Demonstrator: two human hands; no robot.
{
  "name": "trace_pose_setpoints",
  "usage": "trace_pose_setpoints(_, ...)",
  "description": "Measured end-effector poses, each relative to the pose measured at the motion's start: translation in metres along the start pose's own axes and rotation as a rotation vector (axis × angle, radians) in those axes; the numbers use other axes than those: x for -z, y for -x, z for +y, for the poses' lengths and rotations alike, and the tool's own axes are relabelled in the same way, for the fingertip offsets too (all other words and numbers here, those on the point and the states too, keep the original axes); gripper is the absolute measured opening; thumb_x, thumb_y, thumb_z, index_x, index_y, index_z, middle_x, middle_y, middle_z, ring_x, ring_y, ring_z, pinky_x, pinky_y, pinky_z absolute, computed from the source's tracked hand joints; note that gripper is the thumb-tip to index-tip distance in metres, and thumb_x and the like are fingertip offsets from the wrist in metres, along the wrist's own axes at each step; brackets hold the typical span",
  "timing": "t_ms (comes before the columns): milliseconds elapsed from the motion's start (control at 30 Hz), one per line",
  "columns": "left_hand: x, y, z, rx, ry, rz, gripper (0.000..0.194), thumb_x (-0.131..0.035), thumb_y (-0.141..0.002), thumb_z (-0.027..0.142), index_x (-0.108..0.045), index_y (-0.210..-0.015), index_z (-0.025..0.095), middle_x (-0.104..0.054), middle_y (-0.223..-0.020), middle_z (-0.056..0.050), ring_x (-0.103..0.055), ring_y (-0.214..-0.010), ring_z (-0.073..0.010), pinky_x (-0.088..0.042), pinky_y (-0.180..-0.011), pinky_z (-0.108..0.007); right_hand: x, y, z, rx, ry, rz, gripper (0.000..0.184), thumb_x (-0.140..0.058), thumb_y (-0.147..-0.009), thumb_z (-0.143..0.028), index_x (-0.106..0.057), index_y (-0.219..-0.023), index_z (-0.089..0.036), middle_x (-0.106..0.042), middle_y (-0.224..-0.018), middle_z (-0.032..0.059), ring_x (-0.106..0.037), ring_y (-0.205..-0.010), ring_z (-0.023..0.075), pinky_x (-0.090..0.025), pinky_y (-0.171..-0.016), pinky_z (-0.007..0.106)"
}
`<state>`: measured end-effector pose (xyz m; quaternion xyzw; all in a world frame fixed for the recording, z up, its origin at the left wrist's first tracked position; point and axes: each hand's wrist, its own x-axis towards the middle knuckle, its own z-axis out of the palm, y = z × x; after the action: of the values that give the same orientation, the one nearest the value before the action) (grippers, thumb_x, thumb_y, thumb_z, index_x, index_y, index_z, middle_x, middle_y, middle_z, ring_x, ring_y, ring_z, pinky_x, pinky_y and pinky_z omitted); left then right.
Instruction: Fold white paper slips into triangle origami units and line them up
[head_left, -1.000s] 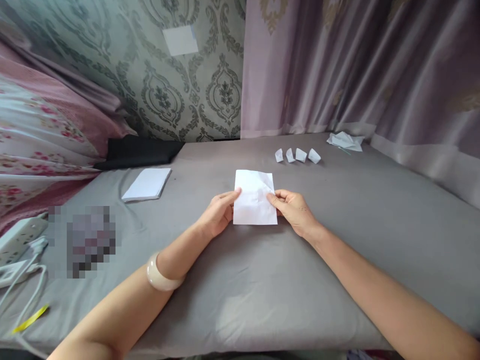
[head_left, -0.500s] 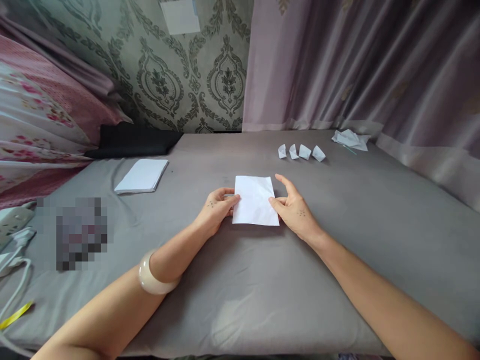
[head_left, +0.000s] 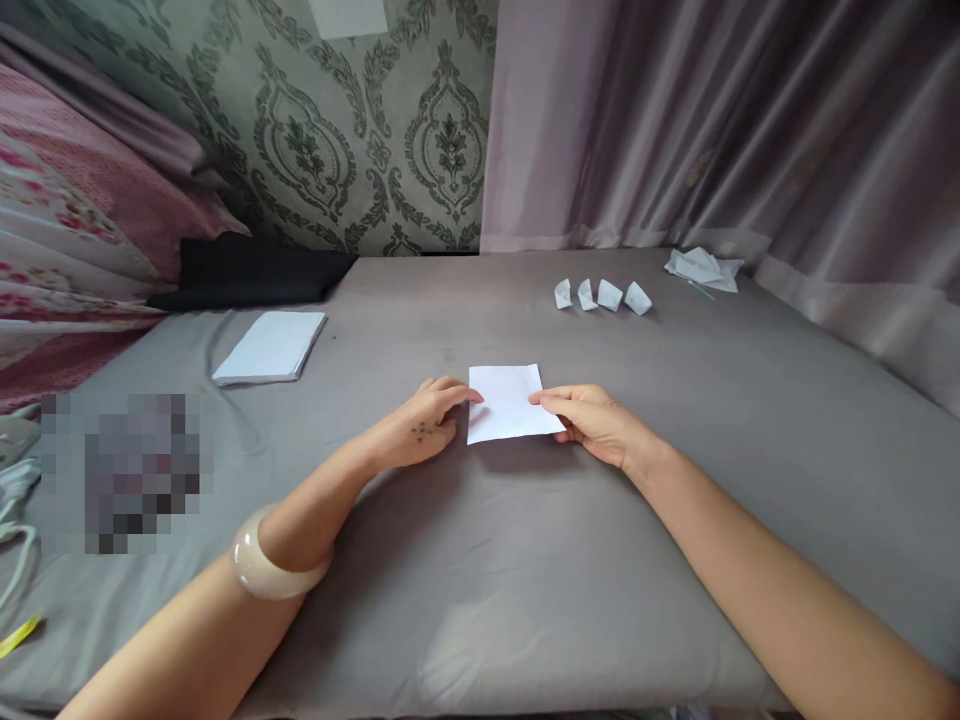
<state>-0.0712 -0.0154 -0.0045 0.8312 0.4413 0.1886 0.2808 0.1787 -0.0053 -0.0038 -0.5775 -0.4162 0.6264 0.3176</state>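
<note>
Damask-patterned wallpaper (head_left: 375,130) backs the scene, with a pink floral drape (head_left: 60,220) at its left and a mauve curtain (head_left: 637,120) at its right, and a grey bedsheet-like cloth (head_left: 480,560) covers the broad surface in front of us. We read the clock from the small white sheet of paper (head_left: 510,400) near the middle of that cloth, twelve towards the wall.

Starting on the left, we see a yellow strip (head_left: 19,636) at eight o'clock, just beside a white cable (head_left: 24,570), and a pixelated patch (head_left: 142,460) near nine, its contents hidden. A stack of white paper (head_left: 271,346) lies between nine and ten, with a folded black cloth (head_left: 255,272) beyond it at ten.

Our left arm comes in from eight o'clock, wearing a cream bangle (head_left: 274,558). Our left hand (head_left: 416,430) is palm down, fingers loosely bent, one fingertip over the sheet's left edge; we cannot tell whether it grips. Our right hand (head_left: 596,422), at three o'clock, pinches the right edge, thumb above, fingers below.

Between one and two stand four folded white paper pieces (head_left: 610,295) in a row; at two lie crumpled white papers (head_left: 703,268) near the curtain, a thin greenish stick (head_left: 702,290) beside them.
</note>
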Motion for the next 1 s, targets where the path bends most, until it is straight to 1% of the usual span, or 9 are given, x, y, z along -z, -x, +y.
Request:
trace_pose_setpoints(133, 0.001, -0.001, 0.005, 0.020, -0.006, -0.038, 0.039, -0.055, -0.079, 0.019, -0.061, -0.117, 0.025, -0.055, -0.115, -0.010, -0.051, -0.100, -0.0233, -0.047, -0.075, -0.032, 0.003, -0.002, -0.004, -0.099, -0.094, -0.020, 0.013, -0.063, -0.074, -0.010, -0.072, -0.084, -0.010, -0.064, -0.071, 0.0051, -0.055, -0.055, 0.0070, -0.047, -0.042, 0.014)
trace_pose_setpoints(233, -0.006, -0.005, 0.008, 0.040, -0.047, 0.045, 0.022, -0.055, -0.083, 0.026, -0.069, -0.100, 0.023, -0.059, -0.105, -0.010, -0.051, -0.095, -0.0232, -0.046, -0.078, -0.035, 0.007, -0.001, -0.006, -0.137, -0.156, -0.057, 0.012, -0.066, -0.073, -0.010, -0.071, -0.083, -0.009, -0.067, -0.074, 0.0076, -0.061, -0.058, 0.0091, -0.052, -0.047, 0.015)
trace_pose_setpoints(333, -0.013, -0.008, 0.009, 0.051, -0.067, 0.139, 0.019, -0.053, -0.086, 0.030, -0.070, -0.084, 0.021, -0.061, -0.100, -0.009, -0.050, -0.093, -0.0234, -0.045, -0.079, -0.036, 0.012, 0.003, -0.008, -0.152, -0.140, -0.156, 0.016, -0.068, -0.072, -0.015, -0.070, -0.087, -0.009, -0.071, -0.084, 0.0131, -0.066, -0.065, 0.0134, -0.054, -0.051, 0.018)
trace_pose_setpoints(467, -0.016, -0.009, 0.009, 0.142, -0.039, 0.210, 0.024, -0.054, -0.085, 0.035, -0.067, -0.072, 0.019, -0.061, -0.099, -0.009, -0.050, -0.092, -0.0242, -0.045, -0.079, -0.036, 0.017, 0.011, -0.007, -0.060, 0.111, -0.217, 0.026, -0.062, -0.071, -0.016, -0.069, -0.096, -0.015, -0.072, -0.096, 0.0113, -0.062, -0.060, 0.0118, -0.042, -0.039, 0.017)
trace_pose_setpoints(533, -0.017, -0.010, 0.009, 0.178, -0.016, 0.235, 0.025, -0.054, -0.084, 0.036, -0.066, -0.070, 0.019, -0.060, -0.098, -0.009, -0.050, -0.091, -0.0244, -0.044, -0.080, -0.037, 0.016, 0.014, -0.006, 0.055, 0.301, -0.143, 0.024, -0.061, -0.070, -0.018, -0.069, -0.093, -0.018, -0.071, -0.089, 0.0070, -0.056, -0.054, 0.0094, -0.033, -0.038, 0.018)
trace_pose_setpoints(600, -0.018, -0.013, 0.009, 0.197, 0.000, 0.259, 0.026, -0.055, -0.083, 0.037, -0.065, -0.069, 0.018, -0.060, -0.097, -0.010, -0.050, -0.091, -0.0245, -0.044, -0.083, -0.039, 0.013, 0.014, -0.005, 0.201, 0.512, -0.022, 0.014, -0.060, -0.073, -0.027, -0.068, -0.081, -0.019, -0.068, -0.076, 0.0029, -0.051, -0.053, 0.0094, -0.031, -0.042, 0.020)
trace_pose_setpoints(700, -0.021, -0.017, 0.008, 0.226, 0.004, 0.279, 0.026, -0.055, -0.083, 0.037, -0.064, -0.069, 0.017, -0.060, -0.096, -0.011, -0.050, -0.093, -0.0251, -0.042, -0.087, -0.042, 0.005, 0.012, -0.002, 0.360, 0.793, 0.166, 0.028, -0.056, -0.079, -0.044, -0.061, -0.064, -0.020, -0.060, -0.063, 0.0002, -0.049, -0.057, 0.0123, -0.034, -0.052, 0.024)
trace_pose_setpoints(800, -0.025, -0.021, 0.008, 0.260, -0.015, 0.308, 0.027, -0.054, -0.083, 0.037, -0.062, -0.069, 0.016, -0.060, -0.095, -0.012, -0.050, -0.093, -0.0255, -0.042, -0.087, -0.043, -0.002, 0.008, -0.001, 0.384, 0.935, 0.297, 0.036, -0.050, -0.083, -0.049, -0.055, -0.061, -0.021, -0.058, -0.061, 0.0005, -0.049, -0.058, 0.0145, -0.033, -0.055, 0.027)
trace_pose_setpoints(1000, -0.029, -0.025, 0.007, 0.287, -0.067, 0.370, 0.030, -0.055, -0.083, 0.039, -0.060, -0.063, 0.017, -0.058, -0.088, -0.010, -0.049, -0.087, -0.0238, -0.042, -0.085, -0.042, -0.010, 0.003, 0.001, 0.312, 1.069, 0.407, 0.031, -0.049, -0.085, -0.044, -0.058, -0.066, -0.022, -0.063, -0.069, 0.0044, -0.055, -0.063, 0.0181, -0.030, -0.054, 0.028)
